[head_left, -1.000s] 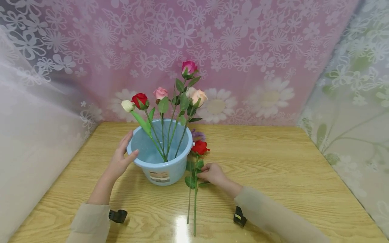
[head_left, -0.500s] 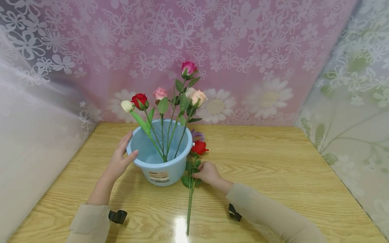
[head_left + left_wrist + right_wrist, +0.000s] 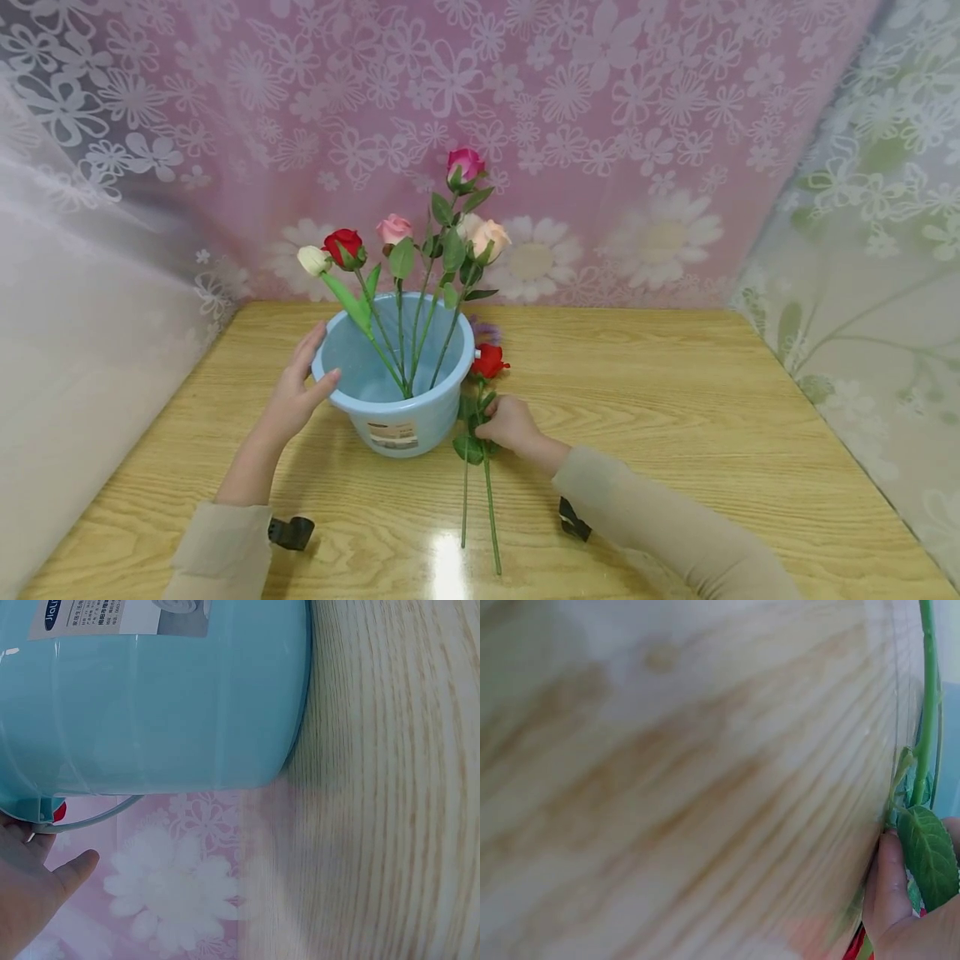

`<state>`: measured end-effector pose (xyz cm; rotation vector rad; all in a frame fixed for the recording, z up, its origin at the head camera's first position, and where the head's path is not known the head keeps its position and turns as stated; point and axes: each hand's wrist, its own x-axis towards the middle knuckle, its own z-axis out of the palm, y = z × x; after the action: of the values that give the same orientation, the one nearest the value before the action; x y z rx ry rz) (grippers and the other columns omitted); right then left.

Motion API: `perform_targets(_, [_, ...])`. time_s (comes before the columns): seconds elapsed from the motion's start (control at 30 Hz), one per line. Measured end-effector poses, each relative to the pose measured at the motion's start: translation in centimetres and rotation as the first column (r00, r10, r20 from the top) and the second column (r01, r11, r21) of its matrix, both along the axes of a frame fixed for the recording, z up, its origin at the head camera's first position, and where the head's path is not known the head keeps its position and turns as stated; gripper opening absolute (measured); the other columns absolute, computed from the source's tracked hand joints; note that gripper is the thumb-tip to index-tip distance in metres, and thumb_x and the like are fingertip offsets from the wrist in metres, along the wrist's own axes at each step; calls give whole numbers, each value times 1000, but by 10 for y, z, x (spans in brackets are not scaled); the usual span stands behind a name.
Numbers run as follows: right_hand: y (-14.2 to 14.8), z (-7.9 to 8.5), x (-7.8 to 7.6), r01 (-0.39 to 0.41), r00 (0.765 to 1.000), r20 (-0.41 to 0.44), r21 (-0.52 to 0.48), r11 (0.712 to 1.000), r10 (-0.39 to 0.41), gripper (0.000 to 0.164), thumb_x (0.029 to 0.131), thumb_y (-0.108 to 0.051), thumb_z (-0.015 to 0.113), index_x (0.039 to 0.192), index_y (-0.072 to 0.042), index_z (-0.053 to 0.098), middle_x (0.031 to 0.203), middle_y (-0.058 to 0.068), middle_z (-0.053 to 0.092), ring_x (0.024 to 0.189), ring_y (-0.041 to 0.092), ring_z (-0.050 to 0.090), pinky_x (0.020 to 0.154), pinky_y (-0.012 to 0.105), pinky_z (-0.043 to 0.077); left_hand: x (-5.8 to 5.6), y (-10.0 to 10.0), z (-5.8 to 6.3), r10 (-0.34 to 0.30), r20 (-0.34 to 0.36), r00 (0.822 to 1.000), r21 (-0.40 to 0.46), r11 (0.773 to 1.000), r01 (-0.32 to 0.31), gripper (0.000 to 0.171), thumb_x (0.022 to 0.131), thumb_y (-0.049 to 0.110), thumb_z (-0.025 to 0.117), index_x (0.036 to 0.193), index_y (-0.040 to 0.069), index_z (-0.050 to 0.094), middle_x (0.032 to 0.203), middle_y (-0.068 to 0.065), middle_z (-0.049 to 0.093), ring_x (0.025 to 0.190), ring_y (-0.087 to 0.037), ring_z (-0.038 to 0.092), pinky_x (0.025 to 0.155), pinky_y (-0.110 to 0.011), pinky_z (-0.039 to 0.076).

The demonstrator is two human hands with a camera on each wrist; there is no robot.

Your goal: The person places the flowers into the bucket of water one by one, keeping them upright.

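A light blue bucket (image 3: 397, 408) stands on the table, holding several artificial flowers. My left hand (image 3: 296, 400) rests at its left rim, fingers fairly straight; in the left wrist view that hand (image 3: 34, 889) shows its thumb apart from the bucket wall. To the right of the bucket, my right hand (image 3: 513, 427) pinches the leafy stem of a red rose (image 3: 491, 361) low over the table. A second stem (image 3: 464, 508) lies beside it, and a purple flower (image 3: 486, 330) shows behind the rose. In the right wrist view a green leaf (image 3: 928, 855) partly covers the right hand's fingers.
In the bucket are a white tulip (image 3: 313, 260), another red rose (image 3: 345, 248), a pink rose (image 3: 395, 229), a magenta rose (image 3: 465, 167) and a peach rose (image 3: 490, 241). A flowered pink curtain (image 3: 600, 167) hangs behind the wooden table (image 3: 675, 417).
My right hand has moved slightly left with the red rose. The rose's stem end swung left across the other stem, then back right. My left hand and the bucket have stayed put.
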<state>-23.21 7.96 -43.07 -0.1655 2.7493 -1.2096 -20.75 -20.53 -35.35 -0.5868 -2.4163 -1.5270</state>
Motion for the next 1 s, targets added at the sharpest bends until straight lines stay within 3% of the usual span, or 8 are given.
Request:
perform_targets(0.4, [6, 0, -1, 85, 992, 99, -114, 990, -74, 21, 68, 1, 66, 86, 7, 58, 80, 10, 58, 69, 17, 53, 59, 27, 47, 0, 0, 0, 1, -2, 1000, 2, 1000, -1, 63, 84, 0, 48, 137, -10, 14, 140, -29, 10, 127, -43, 11, 98, -58, 16])
perform_targets(0.7, [24, 5, -5, 130, 982, 155, -163, 978, -105, 29, 71, -3, 62, 98, 6, 59, 91, 14, 59, 77, 19, 53, 64, 29, 45, -1, 0, 0, 2, -12, 1000, 2, 1000, -2, 63, 84, 0, 49, 136, -11, 15, 140, -29, 11, 126, -43, 13, 98, -57, 17])
perform_targets(1.0, [39, 16, -1, 164, 978, 177, -298, 941, -114, 31, 73, 1, 59, 102, 11, 55, 89, 19, 62, 76, 21, 59, 61, 28, 49, 1, 0, 1, 8, -6, 1000, -7, 1000, -8, 63, 84, 0, 48, 137, -10, 14, 140, -28, 10, 126, -44, 13, 97, -58, 17])
